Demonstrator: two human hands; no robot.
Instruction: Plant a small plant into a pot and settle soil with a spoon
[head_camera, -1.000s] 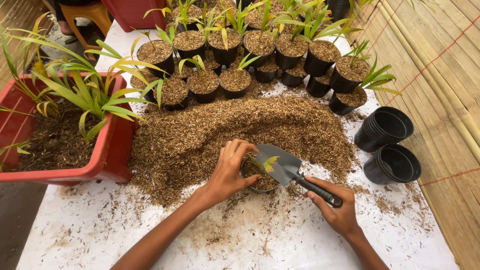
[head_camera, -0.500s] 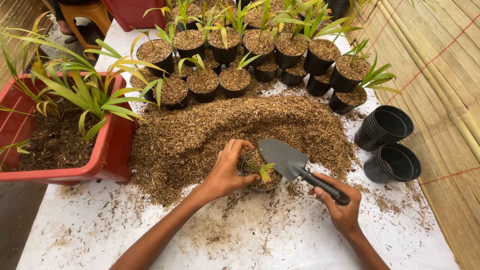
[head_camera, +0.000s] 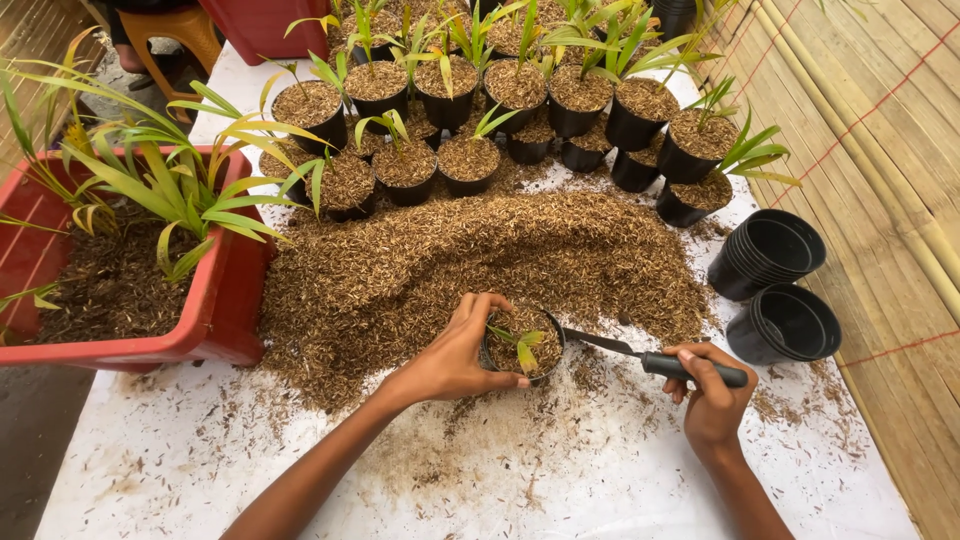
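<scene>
Lowered since a moment ago, the trowel (head_camera: 640, 357) now lies nearly flat, its grey metal blade touching the small black plastic pot's (head_camera: 522, 345) right rim. Right hand (head_camera: 712, 395) grips its dark handle; left hand (head_camera: 455, 350) cups the pot, which holds a green seedling (head_camera: 522, 345) at the near edge of the coarse brown husk heap (head_camera: 480, 260) on the white tabletop (head_camera: 600, 490).

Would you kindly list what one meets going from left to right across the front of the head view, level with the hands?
Red rectangular plastic planter → left hand → small black plastic pot with a green seedling → dark-handled metal trowel → right hand → nearer stack of empty black plastic pots.
</scene>
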